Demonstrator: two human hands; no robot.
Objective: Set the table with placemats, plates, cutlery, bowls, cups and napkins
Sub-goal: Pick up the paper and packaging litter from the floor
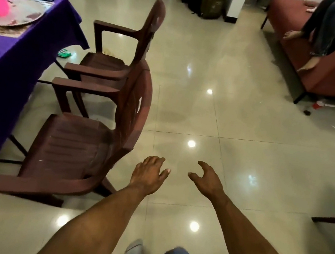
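Both hands, left hand [149,172] and right hand [208,179], hang open and empty above the floor [246,138], beside a chair [77,148] at the table [8,74].

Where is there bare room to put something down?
Both hands are empty. The near chair's seat is bare, as is the far chair's seat. The purple table is crowded: plate, pink items, napkins. A bare strip runs along its chair-side edge.
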